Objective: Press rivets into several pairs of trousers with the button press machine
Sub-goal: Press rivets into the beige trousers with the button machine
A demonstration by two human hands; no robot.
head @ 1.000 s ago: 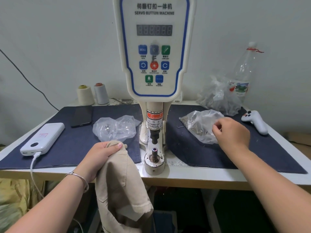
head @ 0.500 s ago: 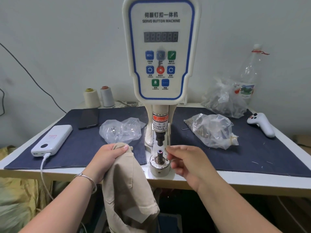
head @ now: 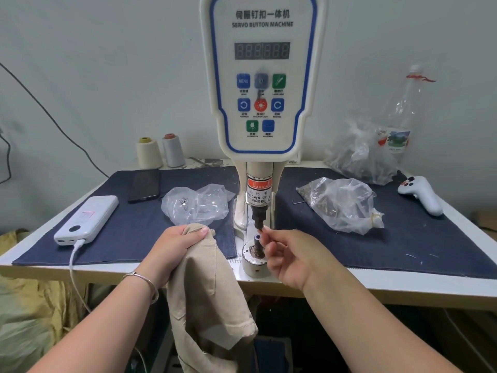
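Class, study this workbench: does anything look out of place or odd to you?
Yes: a game controller lies on the blue cloth at the far right, and a phone and a power bank on the left. None looks like a tool for the button machine. Nothing looks spilled or damaged.

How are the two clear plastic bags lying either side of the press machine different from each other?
The left bag looks almost empty, with only a few small shiny pieces inside; the right bag holds a heap of small greyish parts. The left bag is crumpled low and close to the machine column; the right bag bulges fuller and lies further out. Both are transparent and rest on the dark blue cloth.
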